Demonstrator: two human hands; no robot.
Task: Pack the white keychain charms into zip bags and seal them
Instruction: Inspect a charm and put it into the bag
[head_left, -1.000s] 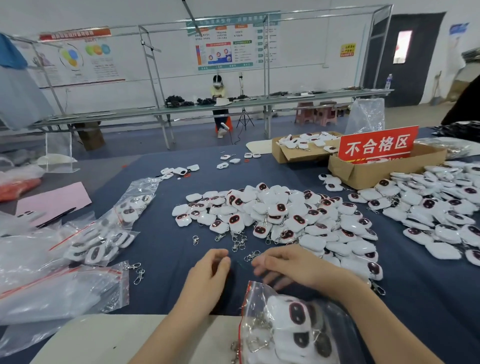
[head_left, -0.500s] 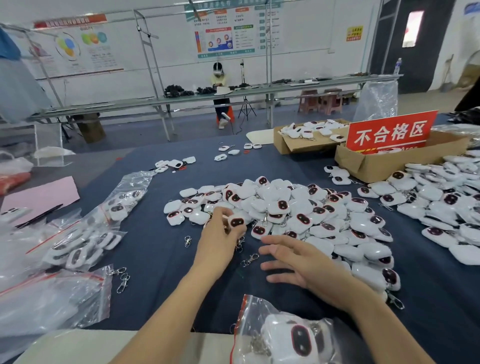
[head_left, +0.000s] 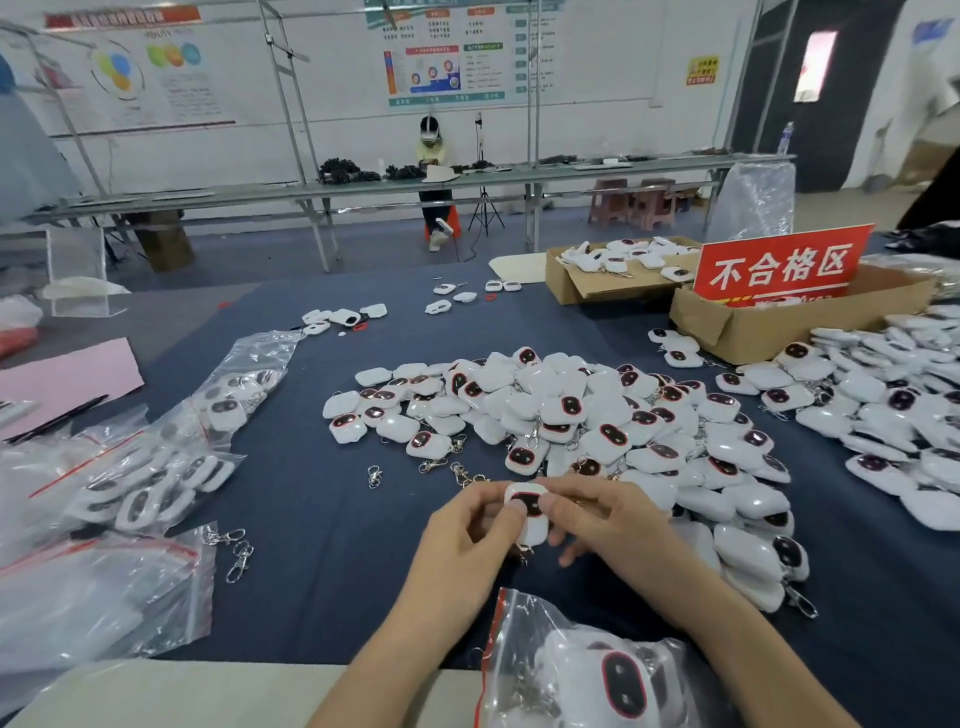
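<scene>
Together, left hand (head_left: 464, 527) and right hand (head_left: 610, 522) pinch one white rounded keychain charm (head_left: 528, 508); a clear plastic zip bag (head_left: 540, 654) lies just behind the wrists.

White charm (head_left: 534, 524) between left hand (head_left: 467, 530) and right hand (head_left: 613, 525), just beyond a part-filled zip bag (head_left: 524, 639).

My head carries the only camera, a wide-angle one that looks forward and down over the table (head_left: 311, 561) from its near edge. My left hand (head_left: 457, 540) and right hand (head_left: 613, 530) sit close beneath it; the far edge lies well off.
</scene>
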